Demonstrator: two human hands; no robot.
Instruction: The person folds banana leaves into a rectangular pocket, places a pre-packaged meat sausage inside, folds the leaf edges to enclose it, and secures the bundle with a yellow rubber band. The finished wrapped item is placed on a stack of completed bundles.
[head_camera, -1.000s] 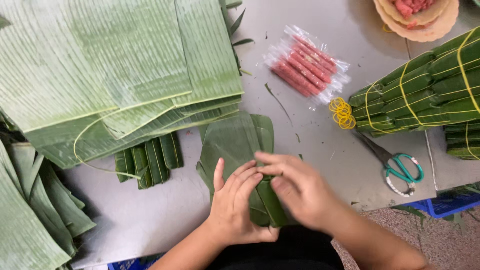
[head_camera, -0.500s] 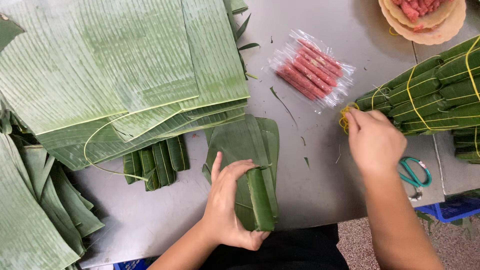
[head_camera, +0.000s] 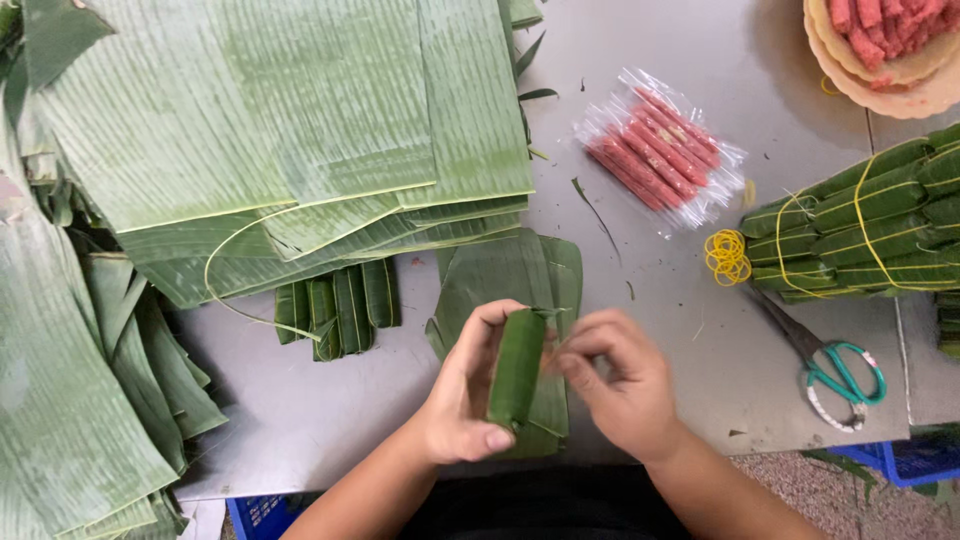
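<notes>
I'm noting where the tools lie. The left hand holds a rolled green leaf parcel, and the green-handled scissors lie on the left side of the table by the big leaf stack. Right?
Not quite. The left hand does hold the rolled leaf parcel, but the green-handled scissors lie on the right side of the table, below the tied leaf bundles, not by the big leaf stack. The head view shows this.

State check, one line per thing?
Leaf roll: rolled shut, gripped upright in left hand.
Right hand: fingertips at the roll's top; whether it holds a band, cannot tell.
Scissors: closed, flat on table.
Sausage pack: sealed.
Leaf bundles: tied with yellow bands.
</notes>
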